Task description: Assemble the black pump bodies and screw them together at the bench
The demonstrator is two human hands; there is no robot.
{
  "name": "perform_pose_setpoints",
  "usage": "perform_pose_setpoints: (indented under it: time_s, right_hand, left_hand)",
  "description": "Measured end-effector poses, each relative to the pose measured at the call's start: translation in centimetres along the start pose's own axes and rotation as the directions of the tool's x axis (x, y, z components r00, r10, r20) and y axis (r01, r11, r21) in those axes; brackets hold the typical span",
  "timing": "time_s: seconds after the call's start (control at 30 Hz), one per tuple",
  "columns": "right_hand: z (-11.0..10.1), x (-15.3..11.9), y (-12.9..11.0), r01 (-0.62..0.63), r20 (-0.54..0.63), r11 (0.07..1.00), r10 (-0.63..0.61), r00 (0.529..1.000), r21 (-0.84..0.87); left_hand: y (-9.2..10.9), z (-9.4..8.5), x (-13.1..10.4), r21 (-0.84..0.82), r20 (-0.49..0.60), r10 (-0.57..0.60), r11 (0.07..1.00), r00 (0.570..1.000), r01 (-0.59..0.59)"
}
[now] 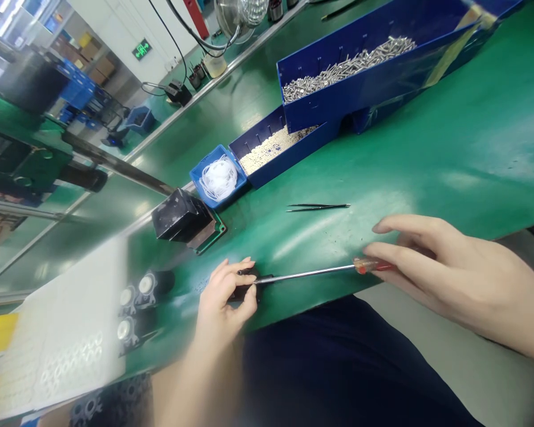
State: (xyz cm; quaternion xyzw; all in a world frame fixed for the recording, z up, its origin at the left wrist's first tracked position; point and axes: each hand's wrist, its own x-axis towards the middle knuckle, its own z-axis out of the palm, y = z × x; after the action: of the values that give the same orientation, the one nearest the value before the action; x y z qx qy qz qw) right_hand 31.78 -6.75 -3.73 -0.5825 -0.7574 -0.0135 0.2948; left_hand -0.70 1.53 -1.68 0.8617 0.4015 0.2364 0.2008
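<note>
A dark part (240, 293) is pinched by the left grip (222, 299), presumably for steadiness, at the screwdriver (311, 273)'s nine-o'clock tip; the handle (367, 265) is pinched by the right grip (458, 276), seemingly for control.

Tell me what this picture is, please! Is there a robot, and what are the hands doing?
There's no robot here, just a person using two bare hands. The one picture comes from a camera on the person's head, looking forward and down, so you see what lies in front of them.

The right hand has a screwdriver by its red-and-clear handle. The left hand holds a small dark part at the screwdriver's tip; fingers hide most of it.

On the green bench lie tweezers. Beyond them, blue bins hold metal pieces, tiny cream bits and white loops.
</note>
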Motion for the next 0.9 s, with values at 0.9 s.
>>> perform_pose_setpoints:
  time_s: [0.9]
  right_hand:
    - [-0.79,0.99,0.26,0.18,0.094,0.984,-0.18,0.979,0.008]
  left_hand:
    - [-0.27,-0.52,-0.09,-0.023,0.055,0.001,1.0,0.998,0.0]
